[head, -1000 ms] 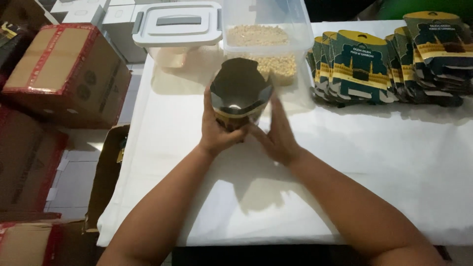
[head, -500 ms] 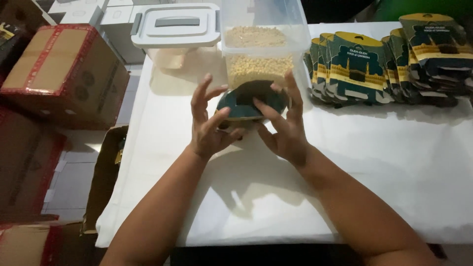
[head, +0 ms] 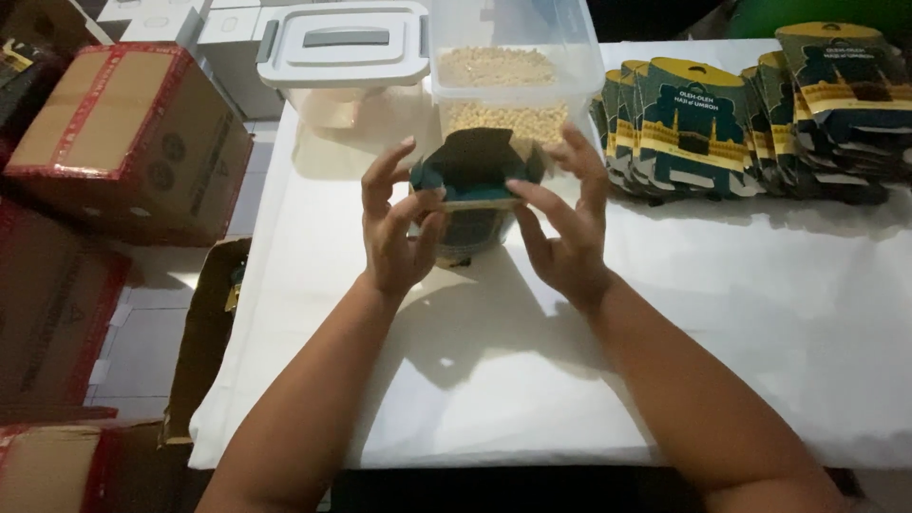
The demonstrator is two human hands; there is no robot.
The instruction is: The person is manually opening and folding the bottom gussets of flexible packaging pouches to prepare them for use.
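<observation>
**Open pouch held over table, spill risk**

White cloth-covered table (head: 722, 342) under both hands. Clear plastic tub of pale beans (head: 513, 76) just beyond fingertips; stack of dark green-and-yellow printed pouches (head: 750, 123) well off to right. Small dark green stand-up pouch (head: 470, 190) pinched between left hand (head: 399, 233) and right hand (head: 565, 237), mouth spread open. Light fingertip grip only: likely to slip, tip or buckle shut, knock tub.

white table (head: 760, 361) | clear tub (head: 518, 81) (grain), lidded tub (head: 342, 52), pouch stack (head: 750, 114)
</observation>
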